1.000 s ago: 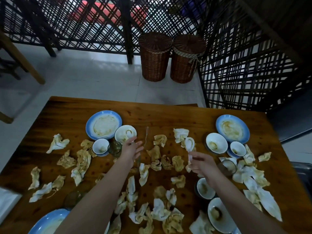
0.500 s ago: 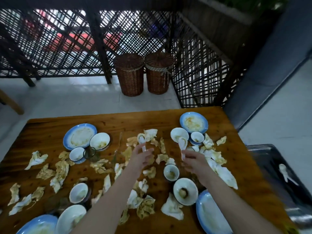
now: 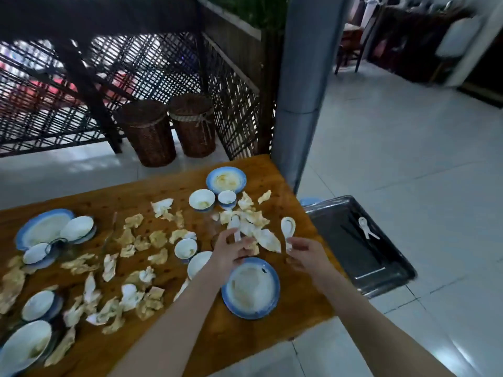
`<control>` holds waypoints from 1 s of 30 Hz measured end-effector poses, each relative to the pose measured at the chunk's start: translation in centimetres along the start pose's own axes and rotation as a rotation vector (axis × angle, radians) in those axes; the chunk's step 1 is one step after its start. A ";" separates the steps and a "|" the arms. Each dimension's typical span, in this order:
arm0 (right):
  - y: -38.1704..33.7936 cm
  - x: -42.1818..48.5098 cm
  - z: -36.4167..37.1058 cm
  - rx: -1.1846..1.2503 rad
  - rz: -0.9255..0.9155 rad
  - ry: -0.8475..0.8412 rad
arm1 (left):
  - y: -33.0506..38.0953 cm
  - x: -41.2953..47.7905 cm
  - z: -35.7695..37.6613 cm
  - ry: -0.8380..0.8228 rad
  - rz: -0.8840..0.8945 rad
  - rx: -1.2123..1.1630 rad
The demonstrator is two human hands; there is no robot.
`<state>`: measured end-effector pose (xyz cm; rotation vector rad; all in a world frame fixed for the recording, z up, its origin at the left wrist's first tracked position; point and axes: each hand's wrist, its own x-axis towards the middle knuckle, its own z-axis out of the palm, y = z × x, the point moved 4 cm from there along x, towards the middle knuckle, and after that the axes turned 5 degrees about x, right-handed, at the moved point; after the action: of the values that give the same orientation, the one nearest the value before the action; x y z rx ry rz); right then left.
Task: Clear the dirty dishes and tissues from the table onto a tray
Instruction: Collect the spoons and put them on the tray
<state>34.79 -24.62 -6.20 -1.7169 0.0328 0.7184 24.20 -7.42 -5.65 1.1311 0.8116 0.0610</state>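
My left hand (image 3: 231, 250) holds a white soup spoon (image 3: 235, 225) by its handle above the table's right part. My right hand (image 3: 306, 254) pinches a second white spoon (image 3: 288, 227) near the table's right edge. A dark metal tray (image 3: 386, 270) sits just right of the table, lower down, with one white spoon (image 3: 364, 225) and dark chopsticks in it. Below my hands lies a blue-rimmed dirty plate (image 3: 250, 288). Dirty bowls (image 3: 202, 200), plates (image 3: 226, 180) and several crumpled stained tissues (image 3: 158, 238) are scattered over the wooden table (image 3: 296, 308).
Two wicker baskets (image 3: 148, 133) stand on the floor beyond the table by a dark lattice screen. A grey pillar (image 3: 302, 91) rises at the table's far right corner. Tiled floor spreads to the right, with chairs far back.
The view has swung right, bringing the tray into sight. Both hands have moved right over the table, each carrying a white spoon picked up from among the tissues.
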 end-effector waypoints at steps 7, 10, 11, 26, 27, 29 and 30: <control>2.1 -1.8 -10.5 0.067 0.040 0.054 | -3.1 -1.7 8.9 0.022 -0.076 0.077; 2.8 -2.4 -14.0 0.122 0.017 0.058 | -4.1 -1.8 12.1 -0.007 -0.089 0.097; 3.0 -2.5 -15.0 0.129 0.012 0.065 | -4.5 -1.8 12.9 -0.014 -0.096 0.112; 4.2 3.8 -26.2 0.174 0.090 0.153 | -6.2 6.5 24.7 -0.051 -0.174 0.051; 4.3 4.6 -27.0 0.171 0.102 0.160 | -6.3 7.6 25.8 -0.059 -0.196 0.037; 4.4 5.9 -28.7 0.176 0.133 0.172 | -6.5 9.4 27.8 -0.069 -0.233 0.044; 4.2 6.7 -29.7 0.173 0.148 0.175 | -6.6 10.4 29.1 -0.077 -0.252 0.046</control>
<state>51.59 -49.99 -10.26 -1.6182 0.3370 0.6511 46.93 -28.54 -11.52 1.0601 0.8838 -0.2111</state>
